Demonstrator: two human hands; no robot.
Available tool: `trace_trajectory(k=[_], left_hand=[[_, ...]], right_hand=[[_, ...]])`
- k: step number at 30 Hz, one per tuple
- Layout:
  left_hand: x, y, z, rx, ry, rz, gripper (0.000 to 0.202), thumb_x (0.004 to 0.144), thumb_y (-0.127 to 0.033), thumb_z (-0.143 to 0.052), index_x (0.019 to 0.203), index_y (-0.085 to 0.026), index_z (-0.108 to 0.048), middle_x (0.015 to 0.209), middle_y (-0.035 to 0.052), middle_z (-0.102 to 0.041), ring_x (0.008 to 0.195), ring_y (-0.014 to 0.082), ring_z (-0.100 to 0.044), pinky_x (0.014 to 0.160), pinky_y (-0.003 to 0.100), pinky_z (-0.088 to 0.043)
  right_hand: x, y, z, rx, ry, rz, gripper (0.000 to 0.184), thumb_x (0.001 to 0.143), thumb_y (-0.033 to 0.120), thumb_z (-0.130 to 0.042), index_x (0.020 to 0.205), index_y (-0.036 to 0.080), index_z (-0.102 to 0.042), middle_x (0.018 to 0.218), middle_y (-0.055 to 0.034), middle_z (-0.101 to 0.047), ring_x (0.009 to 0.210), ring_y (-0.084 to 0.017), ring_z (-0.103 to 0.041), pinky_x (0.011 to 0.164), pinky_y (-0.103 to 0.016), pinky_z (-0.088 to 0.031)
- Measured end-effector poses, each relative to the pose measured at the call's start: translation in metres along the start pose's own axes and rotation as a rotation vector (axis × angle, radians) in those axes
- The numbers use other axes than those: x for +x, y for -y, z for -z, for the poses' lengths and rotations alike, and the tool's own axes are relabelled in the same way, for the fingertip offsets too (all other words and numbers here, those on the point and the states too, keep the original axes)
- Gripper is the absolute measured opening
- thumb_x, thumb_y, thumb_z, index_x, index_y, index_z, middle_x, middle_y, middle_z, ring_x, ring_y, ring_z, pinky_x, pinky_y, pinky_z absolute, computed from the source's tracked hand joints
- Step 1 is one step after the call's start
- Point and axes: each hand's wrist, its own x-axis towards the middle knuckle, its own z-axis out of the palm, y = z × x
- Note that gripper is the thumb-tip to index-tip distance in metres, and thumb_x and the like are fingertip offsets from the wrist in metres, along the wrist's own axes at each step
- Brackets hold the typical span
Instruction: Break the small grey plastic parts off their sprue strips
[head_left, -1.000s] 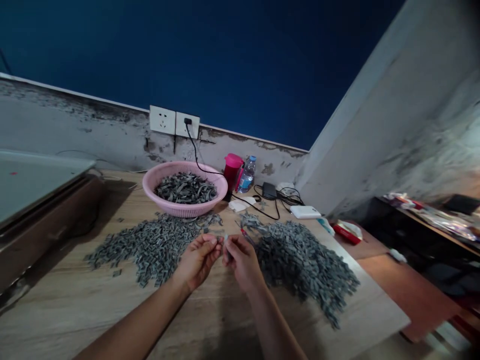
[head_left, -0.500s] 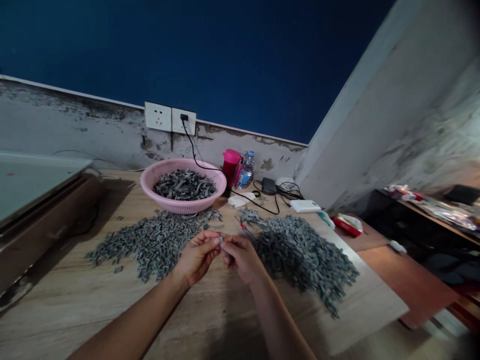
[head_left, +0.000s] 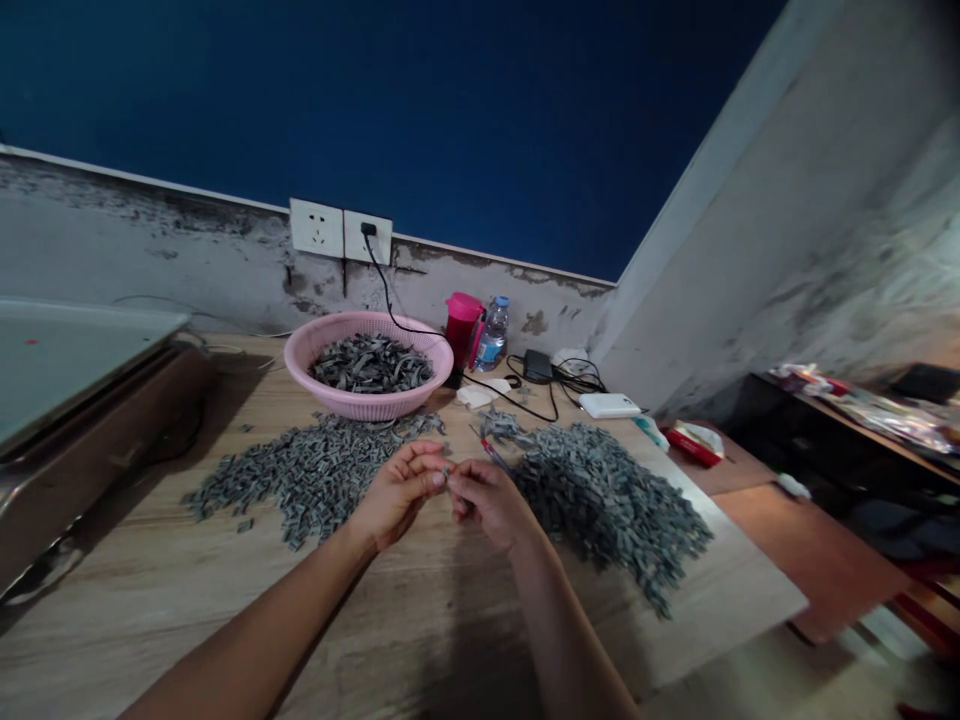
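My left hand (head_left: 397, 492) and my right hand (head_left: 487, 498) meet fingertip to fingertip above the wooden table (head_left: 420, 620). Both pinch one small grey piece (head_left: 447, 474) between them. A heap of small grey pieces (head_left: 307, 478) lies left of my hands. A bigger heap of the same grey pieces (head_left: 607, 500) spreads to the right. A red-handled tool (head_left: 495, 458) lies just beyond my right hand.
A pink basket (head_left: 300, 355) holding dark strips stands at the back. Behind it are wall sockets (head_left: 341, 232) with a black cable, a pink cup (head_left: 461, 320), a water bottle (head_left: 493, 334), a charger (head_left: 537, 366) and a white box (head_left: 609, 405). A lower brown table (head_left: 810, 560) stands on the right.
My hands stay together on the small piece, working it slightly between the fingertips. The view has shifted a little; the heaps and basket are unmoved.
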Motion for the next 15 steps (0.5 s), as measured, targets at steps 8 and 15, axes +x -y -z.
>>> trace_trajectory(k=[8,15], left_hand=[[-0.002,0.0,-0.001,0.005,0.073,0.031,0.046,0.063,-0.011,-0.076,0.102,-0.015,-0.052,0.079,0.0049,-0.065,0.068,0.0122,-0.059,0.065,0.021,-0.045],[-0.006,0.007,-0.007,0.149,0.079,-0.008,0.043,0.066,-0.019,-0.074,0.102,-0.019,-0.051,0.085,0.0042,-0.064,0.075,0.0143,-0.059,0.07,0.023,-0.043]], right_hand=[[0.002,0.004,-0.003,-0.109,-0.022,0.227,0.034,0.071,0.036,-0.068,0.099,0.019,-0.058,0.064,0.0023,-0.057,0.058,-0.012,-0.053,0.055,-0.024,-0.045],[0.011,-0.011,0.002,-0.005,-0.172,0.133,0.023,0.063,0.036,-0.072,0.067,0.016,-0.062,0.061,0.0003,-0.059,0.057,-0.013,-0.053,0.057,-0.025,-0.043]])
